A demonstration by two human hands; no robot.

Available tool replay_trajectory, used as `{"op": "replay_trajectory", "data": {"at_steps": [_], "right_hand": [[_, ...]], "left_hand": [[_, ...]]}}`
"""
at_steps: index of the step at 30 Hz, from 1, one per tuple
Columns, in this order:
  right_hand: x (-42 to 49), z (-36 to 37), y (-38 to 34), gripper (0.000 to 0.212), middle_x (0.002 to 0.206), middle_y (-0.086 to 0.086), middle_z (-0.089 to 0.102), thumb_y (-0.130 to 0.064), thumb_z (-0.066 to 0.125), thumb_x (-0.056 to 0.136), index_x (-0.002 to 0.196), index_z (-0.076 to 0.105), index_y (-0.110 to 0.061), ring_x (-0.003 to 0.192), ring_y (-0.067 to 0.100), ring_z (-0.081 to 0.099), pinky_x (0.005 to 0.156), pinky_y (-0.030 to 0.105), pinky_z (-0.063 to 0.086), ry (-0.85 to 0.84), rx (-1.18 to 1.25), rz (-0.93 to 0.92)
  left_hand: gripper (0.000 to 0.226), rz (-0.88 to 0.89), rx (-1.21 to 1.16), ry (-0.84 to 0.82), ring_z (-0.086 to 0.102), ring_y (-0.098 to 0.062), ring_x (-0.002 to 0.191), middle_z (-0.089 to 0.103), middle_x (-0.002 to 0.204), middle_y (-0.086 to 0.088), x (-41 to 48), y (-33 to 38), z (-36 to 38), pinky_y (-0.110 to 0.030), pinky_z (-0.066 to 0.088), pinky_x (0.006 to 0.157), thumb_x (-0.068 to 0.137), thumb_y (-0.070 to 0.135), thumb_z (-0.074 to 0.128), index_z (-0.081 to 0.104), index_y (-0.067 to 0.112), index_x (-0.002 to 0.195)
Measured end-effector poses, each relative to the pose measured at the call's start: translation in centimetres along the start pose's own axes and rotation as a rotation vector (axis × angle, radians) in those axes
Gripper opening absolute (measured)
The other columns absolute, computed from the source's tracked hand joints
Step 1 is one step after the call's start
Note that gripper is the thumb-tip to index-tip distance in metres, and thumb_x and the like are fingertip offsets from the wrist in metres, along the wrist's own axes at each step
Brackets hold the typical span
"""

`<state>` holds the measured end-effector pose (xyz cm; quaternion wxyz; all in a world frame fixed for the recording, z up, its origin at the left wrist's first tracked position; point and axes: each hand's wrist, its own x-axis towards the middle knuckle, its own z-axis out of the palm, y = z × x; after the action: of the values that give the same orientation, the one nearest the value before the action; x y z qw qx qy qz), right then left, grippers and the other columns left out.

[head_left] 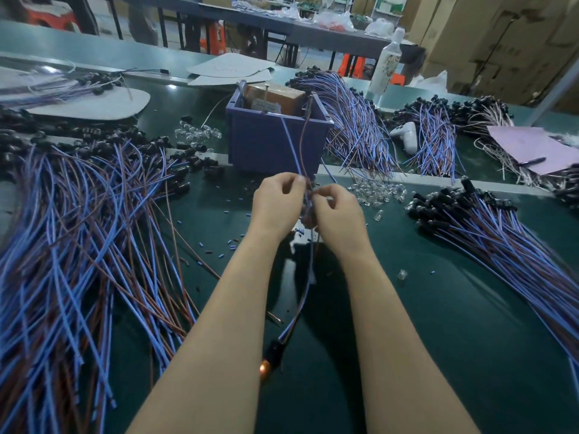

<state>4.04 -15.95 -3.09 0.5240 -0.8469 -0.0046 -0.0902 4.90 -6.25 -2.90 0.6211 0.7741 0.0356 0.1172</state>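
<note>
My left hand (277,203) and my right hand (336,211) meet in front of a purple box (266,142). Both pinch a blue and a brown wire (296,151) that run up to metal pins on the box's rim. Below the hands a wire pair (300,296) hangs down to a black lamp holder (272,355), whose small bulb (264,368) glows orange just above the dark green table (438,339).
A large heap of blue and brown wires with black holders (81,245) covers the left. Another bundle (501,245) lies at the right, more behind the box (357,126). Clear bulbs (376,191) and small blue sleeves (232,242) are scattered near the hands. A bottle (387,64) stands behind.
</note>
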Motion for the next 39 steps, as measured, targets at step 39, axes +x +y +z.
{"op": "replay_trajectory", "data": {"at_steps": [39], "right_hand": [[-3.4, -22.6, 10.8, 0.043, 0.062, 0.009, 0.067, -0.035, 0.038, 0.102, 0.079, 0.052, -0.001, 0.05, 0.012, 0.067, 0.051, 0.027, 0.058, 0.876, 1.009, 0.463]], "left_hand": [[0.031, 0.521, 0.65, -0.644, 0.036, -0.033, 0.115, 0.044, 0.125, -0.012, -5.0, 5.9, 28.4, -0.041, 0.039, 0.097, 0.093, 0.004, 0.042, 0.064, 0.008, 0.115]]}}
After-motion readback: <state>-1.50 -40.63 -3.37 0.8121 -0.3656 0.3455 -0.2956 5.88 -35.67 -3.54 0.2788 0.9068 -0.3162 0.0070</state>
